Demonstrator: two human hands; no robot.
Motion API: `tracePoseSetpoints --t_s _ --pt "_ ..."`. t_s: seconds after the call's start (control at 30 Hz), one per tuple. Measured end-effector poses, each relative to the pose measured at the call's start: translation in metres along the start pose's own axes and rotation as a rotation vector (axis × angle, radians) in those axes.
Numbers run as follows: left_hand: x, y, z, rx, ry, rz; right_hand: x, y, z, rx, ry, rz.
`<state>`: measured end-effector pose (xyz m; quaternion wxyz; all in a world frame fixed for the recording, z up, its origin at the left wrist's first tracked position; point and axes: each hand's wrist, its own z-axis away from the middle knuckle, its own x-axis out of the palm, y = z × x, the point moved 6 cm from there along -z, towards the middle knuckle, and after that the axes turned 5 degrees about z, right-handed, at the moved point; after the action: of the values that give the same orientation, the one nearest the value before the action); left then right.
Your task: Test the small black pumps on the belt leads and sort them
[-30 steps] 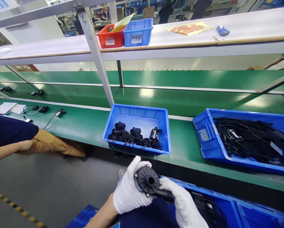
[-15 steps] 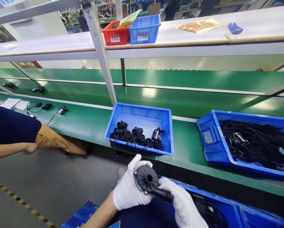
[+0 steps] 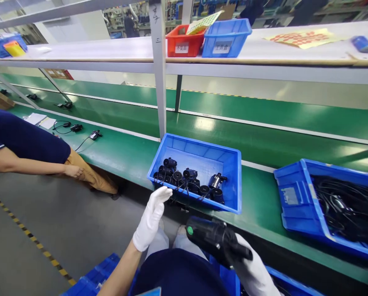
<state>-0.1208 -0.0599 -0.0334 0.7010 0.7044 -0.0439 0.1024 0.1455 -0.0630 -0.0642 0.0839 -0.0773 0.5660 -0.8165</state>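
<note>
My right hand (image 3: 253, 263), in a white glove, is closed on a black pump (image 3: 213, 240). The pump lies tilted, its rounded end with a green dot facing left and a pipe stub sticking out at the right. My left hand (image 3: 151, 218), also gloved, is apart from the pump with its fingers stretched out and nothing in it. Its fingertips appear just in front of the near left edge of a blue bin (image 3: 199, 142). Several small black pumps (image 3: 190, 187) with cables lie inside that bin along its near side.
A larger blue bin (image 3: 290, 197) full of black cables (image 3: 341, 209) stands right on the green bench (image 3: 122, 158). Red (image 3: 184, 41) and blue (image 3: 227, 39) boxes sit on the upper shelf. A person (image 3: 33, 142) stands at the left. Blue crates (image 3: 94, 275) are below.
My left hand has let go of the pump and moved left and up. My right hand has turned the pump from face-on to side-on. The view has shifted left.
</note>
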Motion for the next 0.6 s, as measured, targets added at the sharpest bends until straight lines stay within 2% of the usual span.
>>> tracePoseSetpoints --t_s 0.03,0.1,0.2,0.33,0.43,0.5,0.6 --pt "-0.003 0.001 0.001 -0.005 0.029 -0.041 0.001 0.002 -0.001 0.056 0.047 -0.029" --pt "0.008 0.000 0.008 -0.042 -0.012 -0.101 0.011 -0.003 -0.004 0.130 0.103 -0.027" --pt "0.034 -0.007 0.017 -0.184 -0.079 -0.010 0.043 -0.029 -0.012 0.136 0.045 0.124" --pt "0.048 -0.028 0.012 -0.425 -0.086 0.415 0.079 -0.068 -0.015 0.003 -0.119 0.240" --pt "0.045 -0.040 0.006 -0.563 -0.147 0.767 0.085 -0.078 -0.013 -0.102 -0.070 0.341" --pt "0.035 -0.041 0.005 -0.546 -0.122 0.840 0.090 -0.076 -0.012 -0.124 0.001 0.418" --pt "0.025 -0.022 0.007 -0.415 -0.153 0.733 0.116 -0.072 -0.012 -0.103 0.017 0.541"
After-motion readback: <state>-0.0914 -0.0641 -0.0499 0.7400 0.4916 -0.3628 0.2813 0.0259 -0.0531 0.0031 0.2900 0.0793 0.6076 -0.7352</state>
